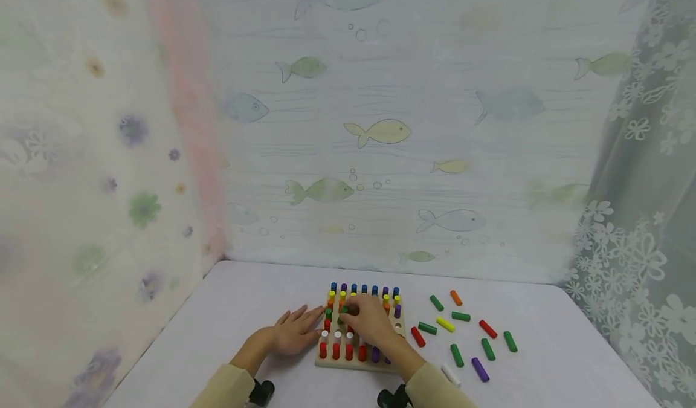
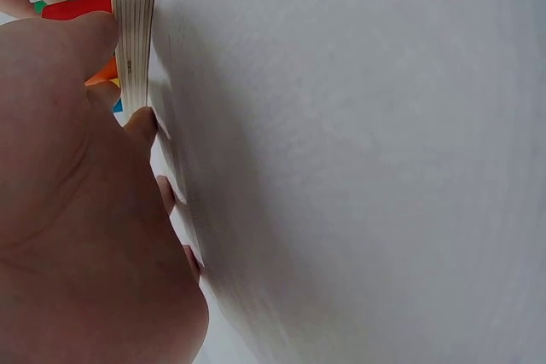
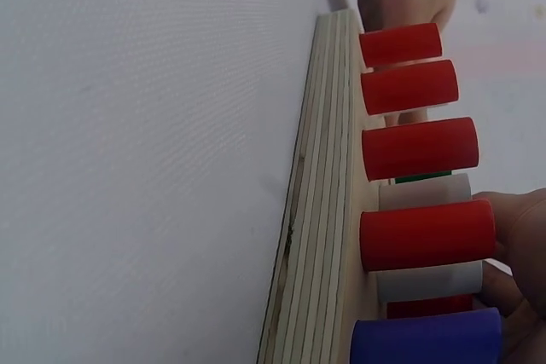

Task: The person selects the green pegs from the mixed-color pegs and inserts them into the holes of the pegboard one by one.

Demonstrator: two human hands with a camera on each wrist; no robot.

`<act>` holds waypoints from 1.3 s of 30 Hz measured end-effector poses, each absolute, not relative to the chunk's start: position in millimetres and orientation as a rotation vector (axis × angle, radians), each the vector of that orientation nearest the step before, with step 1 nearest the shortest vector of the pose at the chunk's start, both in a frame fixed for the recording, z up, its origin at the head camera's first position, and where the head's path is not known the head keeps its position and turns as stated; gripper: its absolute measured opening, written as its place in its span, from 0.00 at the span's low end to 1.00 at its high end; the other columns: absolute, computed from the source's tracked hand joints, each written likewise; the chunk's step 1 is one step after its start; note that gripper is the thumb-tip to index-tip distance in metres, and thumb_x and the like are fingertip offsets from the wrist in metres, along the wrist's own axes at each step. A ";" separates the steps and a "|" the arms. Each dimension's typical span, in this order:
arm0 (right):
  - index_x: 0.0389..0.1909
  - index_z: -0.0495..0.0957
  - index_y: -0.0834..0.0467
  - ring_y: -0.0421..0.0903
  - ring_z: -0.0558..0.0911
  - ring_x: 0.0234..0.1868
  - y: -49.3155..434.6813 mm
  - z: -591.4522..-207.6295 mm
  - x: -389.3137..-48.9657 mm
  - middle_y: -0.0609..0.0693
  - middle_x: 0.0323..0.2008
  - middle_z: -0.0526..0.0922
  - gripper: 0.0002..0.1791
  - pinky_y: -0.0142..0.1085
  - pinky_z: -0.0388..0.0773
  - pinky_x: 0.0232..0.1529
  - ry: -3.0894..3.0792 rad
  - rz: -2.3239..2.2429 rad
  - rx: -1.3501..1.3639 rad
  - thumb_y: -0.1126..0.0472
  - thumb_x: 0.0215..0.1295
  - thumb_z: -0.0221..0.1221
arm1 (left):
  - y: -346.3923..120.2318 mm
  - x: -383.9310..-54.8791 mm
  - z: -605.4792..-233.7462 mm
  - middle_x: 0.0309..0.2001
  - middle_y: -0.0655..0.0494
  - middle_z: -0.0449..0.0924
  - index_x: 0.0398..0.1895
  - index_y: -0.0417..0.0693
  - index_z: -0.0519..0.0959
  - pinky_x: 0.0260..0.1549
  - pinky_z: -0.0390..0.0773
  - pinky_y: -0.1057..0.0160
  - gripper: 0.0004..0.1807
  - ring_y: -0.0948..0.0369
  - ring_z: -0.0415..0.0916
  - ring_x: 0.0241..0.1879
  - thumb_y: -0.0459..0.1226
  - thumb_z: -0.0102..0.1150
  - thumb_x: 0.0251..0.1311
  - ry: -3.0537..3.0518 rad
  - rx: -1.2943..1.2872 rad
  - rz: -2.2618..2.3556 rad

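Observation:
A pale wooden peg board [image 1: 356, 365] stands on the table, with rows of coloured pegs upright in it. Bent over its middle, my right hand [image 1: 375, 323] pinches a green peg [image 1: 342, 318] between thumb and fingers near the second column; the fingers partly cover it. My left hand [image 1: 293, 333] lies beside the board's left edge with fingers extended, the fingertips touching that edge in the left wrist view. Red pegs [image 3: 426, 236], a purple peg [image 3: 426, 338] and white pegs [image 1: 324, 336] fill the near rows. The right hand hides several central pegs.
To the right of the board, loose pegs lie scattered on the white tablecloth [image 1: 261, 287]: several green pegs [image 1: 457, 355], red pegs [image 1: 487, 329], a yellow peg [image 1: 445, 324], an orange peg [image 1: 456, 298], a purple peg [image 1: 480, 370] and a white peg [image 1: 451, 375]. A fish-patterned curtain [image 1: 380, 172] hangs behind.

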State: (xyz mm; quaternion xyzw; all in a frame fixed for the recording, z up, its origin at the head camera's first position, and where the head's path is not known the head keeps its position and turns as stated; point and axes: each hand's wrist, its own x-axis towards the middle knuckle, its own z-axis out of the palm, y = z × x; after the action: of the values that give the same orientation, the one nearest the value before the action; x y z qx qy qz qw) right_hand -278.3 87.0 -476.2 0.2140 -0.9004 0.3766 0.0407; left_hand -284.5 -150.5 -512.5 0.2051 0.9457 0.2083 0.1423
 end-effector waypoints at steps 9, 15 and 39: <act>0.45 0.88 0.60 0.42 0.80 0.38 85.6 -473.1 -277.9 0.47 0.38 0.87 0.09 0.43 0.85 0.47 -2.772 1.137 0.667 0.61 0.68 0.66 | -149.5 -282.3 -509.4 0.80 0.53 0.57 0.83 0.57 0.53 0.74 0.38 0.32 0.41 0.45 0.43 0.81 0.64 0.41 0.73 2.732 0.592 0.612; 0.48 0.87 0.59 0.43 0.79 0.40 84.3 -473.0 -277.4 0.46 0.40 0.86 0.11 0.44 0.84 0.48 -2.804 1.101 0.659 0.59 0.70 0.65 | -149.3 -281.0 -507.9 0.80 0.52 0.57 0.82 0.56 0.54 0.74 0.38 0.32 0.40 0.44 0.44 0.81 0.63 0.42 0.74 2.727 0.595 0.625; 0.48 0.88 0.55 0.38 0.80 0.35 79.6 -477.4 -279.7 0.44 0.41 0.88 0.10 0.35 0.84 0.41 -2.819 1.136 0.619 0.57 0.71 0.64 | -150.6 -285.1 -512.6 0.80 0.52 0.57 0.83 0.57 0.52 0.74 0.37 0.32 0.43 0.44 0.43 0.81 0.66 0.39 0.72 2.742 0.602 0.593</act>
State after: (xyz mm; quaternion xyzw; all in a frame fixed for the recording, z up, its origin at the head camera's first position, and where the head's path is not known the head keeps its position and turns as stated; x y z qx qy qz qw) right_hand -279.7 79.6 -477.4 0.1995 -0.9087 0.3661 0.0199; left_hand -285.1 -150.6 -512.6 0.2079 0.9468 0.2047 0.1360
